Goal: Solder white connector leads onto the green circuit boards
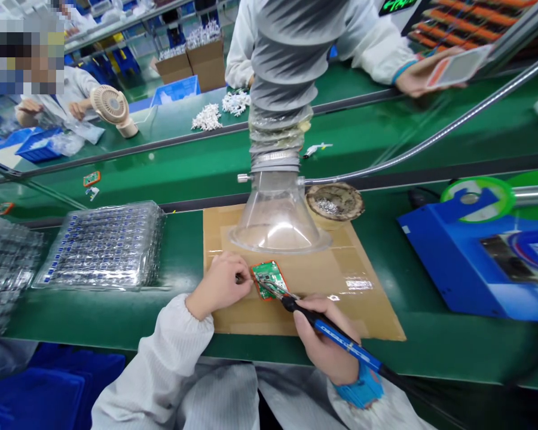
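A green circuit board with an orange-red rim lies on the cardboard sheet in front of me. My right hand is closed around a blue and black soldering iron, whose metal tip reaches onto the board's left half. At the board's left edge, my left hand has its fingers pinched together. Whatever sits between those fingertips is too small to make out. Just above the board hangs a clear fume extraction hood on a grey flexible duct.
Behind the hood stands a round bowl of silvery bits. Stacked clear plastic trays are on the left, and a blue machine with a green reel on the right. A metal gooseneck hose crosses the upper right. Co-workers sit across the green conveyor.
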`<state>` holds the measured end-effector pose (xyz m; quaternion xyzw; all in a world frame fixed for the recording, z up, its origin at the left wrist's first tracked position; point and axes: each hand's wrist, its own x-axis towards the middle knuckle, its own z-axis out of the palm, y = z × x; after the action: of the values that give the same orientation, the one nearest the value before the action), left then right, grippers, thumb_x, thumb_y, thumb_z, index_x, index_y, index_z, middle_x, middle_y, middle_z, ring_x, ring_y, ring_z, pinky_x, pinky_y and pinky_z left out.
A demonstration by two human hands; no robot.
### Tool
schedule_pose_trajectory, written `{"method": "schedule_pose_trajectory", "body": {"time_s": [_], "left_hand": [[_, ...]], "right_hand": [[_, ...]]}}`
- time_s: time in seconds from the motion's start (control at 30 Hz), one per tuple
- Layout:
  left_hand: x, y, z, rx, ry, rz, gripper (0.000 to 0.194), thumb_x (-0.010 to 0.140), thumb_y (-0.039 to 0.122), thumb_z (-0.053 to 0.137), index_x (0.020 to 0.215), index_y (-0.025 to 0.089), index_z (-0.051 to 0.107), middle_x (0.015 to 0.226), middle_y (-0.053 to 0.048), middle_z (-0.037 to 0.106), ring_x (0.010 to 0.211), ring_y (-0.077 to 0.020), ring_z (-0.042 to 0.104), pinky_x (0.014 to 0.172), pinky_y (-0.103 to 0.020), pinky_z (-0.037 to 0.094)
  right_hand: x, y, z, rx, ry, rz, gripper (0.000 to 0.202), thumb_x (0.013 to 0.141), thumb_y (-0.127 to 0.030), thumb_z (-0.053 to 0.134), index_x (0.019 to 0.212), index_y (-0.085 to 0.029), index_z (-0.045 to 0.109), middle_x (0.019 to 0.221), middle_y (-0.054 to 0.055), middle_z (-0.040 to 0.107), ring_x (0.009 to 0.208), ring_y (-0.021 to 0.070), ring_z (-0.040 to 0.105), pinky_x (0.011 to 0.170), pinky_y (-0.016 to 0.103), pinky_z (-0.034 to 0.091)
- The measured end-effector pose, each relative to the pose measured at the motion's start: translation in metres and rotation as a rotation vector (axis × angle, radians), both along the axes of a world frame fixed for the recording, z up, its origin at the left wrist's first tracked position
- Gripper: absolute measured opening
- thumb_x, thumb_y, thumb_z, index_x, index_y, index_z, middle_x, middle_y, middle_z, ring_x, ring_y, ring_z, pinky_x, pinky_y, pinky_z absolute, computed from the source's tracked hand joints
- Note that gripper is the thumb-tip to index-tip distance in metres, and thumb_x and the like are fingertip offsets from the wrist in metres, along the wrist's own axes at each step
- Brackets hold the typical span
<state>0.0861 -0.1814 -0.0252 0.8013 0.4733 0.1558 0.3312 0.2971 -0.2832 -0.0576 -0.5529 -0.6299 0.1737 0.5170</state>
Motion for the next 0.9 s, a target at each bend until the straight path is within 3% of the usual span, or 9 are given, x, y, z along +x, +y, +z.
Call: {"method": "schedule_pose_trajectory", "body": {"time_s": [0.9], "left_hand": [[-0.0008,-0.0005,-0.0046,0.007,-0.032,0.011,0.02,0.079,0.011,0.068,0.063,0.019,0.06,0.084,0.0,0.072,0.092,-0.0204,0.059,0.09,-0.038,0.042]], "right_hand": [[0.0013,-0.0023,-0.0032,0.008,0.001,0.002,0.005,0.09,-0.021,0.066,0.093,-0.024,0.064,0.083,0.001,0.068,0.075,0.0156,0.07,0.07,0.026,0.056]]}}
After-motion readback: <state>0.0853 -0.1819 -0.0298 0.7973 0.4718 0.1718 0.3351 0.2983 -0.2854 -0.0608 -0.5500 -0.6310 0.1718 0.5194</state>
